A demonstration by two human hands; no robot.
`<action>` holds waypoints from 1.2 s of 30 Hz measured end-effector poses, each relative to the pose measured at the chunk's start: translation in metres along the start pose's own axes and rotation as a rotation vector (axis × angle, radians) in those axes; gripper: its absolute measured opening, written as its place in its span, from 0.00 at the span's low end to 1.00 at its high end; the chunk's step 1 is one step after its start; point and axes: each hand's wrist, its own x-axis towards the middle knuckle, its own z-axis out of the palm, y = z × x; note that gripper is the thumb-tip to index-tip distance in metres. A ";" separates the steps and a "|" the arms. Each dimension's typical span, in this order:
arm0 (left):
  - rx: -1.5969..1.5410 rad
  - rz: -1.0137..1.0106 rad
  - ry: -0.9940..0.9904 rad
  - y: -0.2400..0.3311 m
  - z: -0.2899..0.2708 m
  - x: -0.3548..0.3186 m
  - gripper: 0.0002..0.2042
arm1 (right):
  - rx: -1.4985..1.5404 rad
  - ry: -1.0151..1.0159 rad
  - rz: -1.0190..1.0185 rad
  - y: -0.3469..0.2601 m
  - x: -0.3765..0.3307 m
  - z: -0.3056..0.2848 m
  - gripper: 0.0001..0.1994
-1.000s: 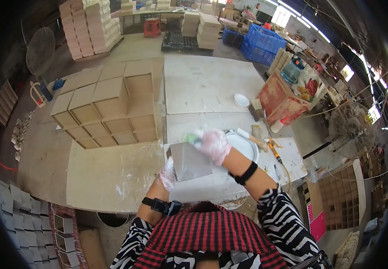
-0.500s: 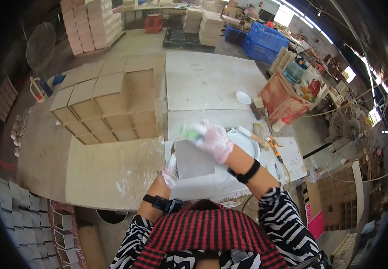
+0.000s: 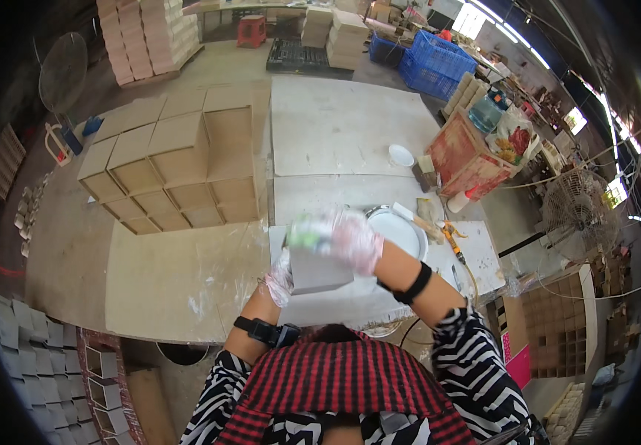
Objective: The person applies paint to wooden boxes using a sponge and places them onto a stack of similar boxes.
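1. My left hand (image 3: 279, 278), gloved, grips the lower left edge of a small grey box (image 3: 316, 268), just in front of the white dish (image 3: 398, 231).
2. My right hand (image 3: 350, 239) is closed over a blurred green-and-white thing (image 3: 307, 235) on the box's top edge.
3. The box stands roughly upright, its flat grey face toward me; I cannot tell its long axis.
4. Stacked cardboard boxes (image 3: 179, 163) lie well left of the dish.
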 end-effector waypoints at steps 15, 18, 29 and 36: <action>0.152 0.230 -0.015 0.003 -0.001 -0.008 0.21 | 1.094 0.526 0.923 0.027 -0.010 -0.014 0.21; -0.027 0.251 0.010 -0.007 -0.010 0.000 0.22 | 1.194 0.604 0.892 0.033 -0.018 0.002 0.23; -0.419 0.236 -0.061 -0.014 -0.003 0.008 0.18 | 0.749 0.379 0.694 -0.012 -0.025 -0.025 0.16; -0.335 0.269 -0.082 0.004 0.034 -0.004 0.25 | 0.493 0.438 0.558 -0.005 -0.032 -0.025 0.15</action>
